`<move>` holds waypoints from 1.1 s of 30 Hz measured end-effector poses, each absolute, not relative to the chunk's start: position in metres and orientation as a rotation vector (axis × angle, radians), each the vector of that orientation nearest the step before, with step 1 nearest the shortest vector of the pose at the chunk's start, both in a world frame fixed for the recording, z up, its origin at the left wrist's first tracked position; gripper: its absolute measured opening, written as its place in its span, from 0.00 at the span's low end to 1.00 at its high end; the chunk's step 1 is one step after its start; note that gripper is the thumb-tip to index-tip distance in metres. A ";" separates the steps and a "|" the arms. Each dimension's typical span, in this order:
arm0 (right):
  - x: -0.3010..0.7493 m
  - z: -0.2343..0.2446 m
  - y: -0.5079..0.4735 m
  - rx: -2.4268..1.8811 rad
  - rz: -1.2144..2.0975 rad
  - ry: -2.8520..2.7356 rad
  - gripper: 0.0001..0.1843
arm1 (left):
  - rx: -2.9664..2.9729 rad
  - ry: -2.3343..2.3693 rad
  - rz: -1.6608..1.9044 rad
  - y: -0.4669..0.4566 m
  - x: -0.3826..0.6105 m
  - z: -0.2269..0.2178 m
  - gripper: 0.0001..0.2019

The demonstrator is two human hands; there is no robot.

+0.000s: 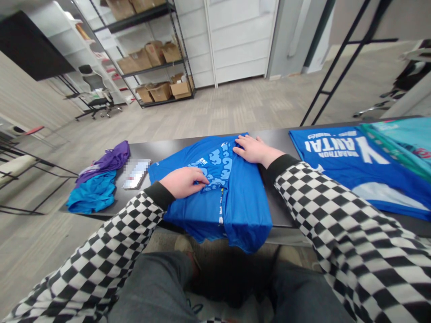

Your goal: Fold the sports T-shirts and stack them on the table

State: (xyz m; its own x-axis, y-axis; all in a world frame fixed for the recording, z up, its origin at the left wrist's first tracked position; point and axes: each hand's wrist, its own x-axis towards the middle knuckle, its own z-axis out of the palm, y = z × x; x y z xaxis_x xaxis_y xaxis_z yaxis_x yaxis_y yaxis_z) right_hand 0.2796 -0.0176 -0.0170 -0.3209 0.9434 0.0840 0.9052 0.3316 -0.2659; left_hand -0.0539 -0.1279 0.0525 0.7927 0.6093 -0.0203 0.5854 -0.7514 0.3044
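Observation:
A blue T-shirt (pixel 247 197) with a light-blue wave print lies partly folded on the dark table, its lower end hanging over the front edge. On its left part rests my left hand (pixel 183 181), thumb and fingers drawn together at the printed fabric, pinching it. My right hand (pixel 251 149) lies flat near the shirt's far right corner, fingers spread and pressing on the cloth. The layers beneath both hands are hidden.
Purple (pixel 112 159) and bright-blue garments (pixel 92 193) lie crumpled at the table's left end, beside a blurred-out phone-like object (pixel 136 173). To the right are a blue shirt with white lettering (pixel 350 150) and a teal garment (pixel 409 139). A black-framed shelf (pixel 151 69) holds cardboard boxes behind.

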 end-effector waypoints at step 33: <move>0.278 -0.013 -0.020 -1.690 0.260 -2.359 0.37 | 1.728 1.283 0.908 -0.182 -0.014 0.024 0.31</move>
State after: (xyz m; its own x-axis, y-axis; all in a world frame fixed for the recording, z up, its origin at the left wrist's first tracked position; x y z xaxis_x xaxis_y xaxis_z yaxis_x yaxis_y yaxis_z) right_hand 0.2777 -0.0196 -0.0132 -0.3098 0.9473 0.0811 0.9069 0.3200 -0.2740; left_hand -0.0145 -0.1825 0.0243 0.2335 0.9681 0.0905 0.4075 -0.1819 0.8949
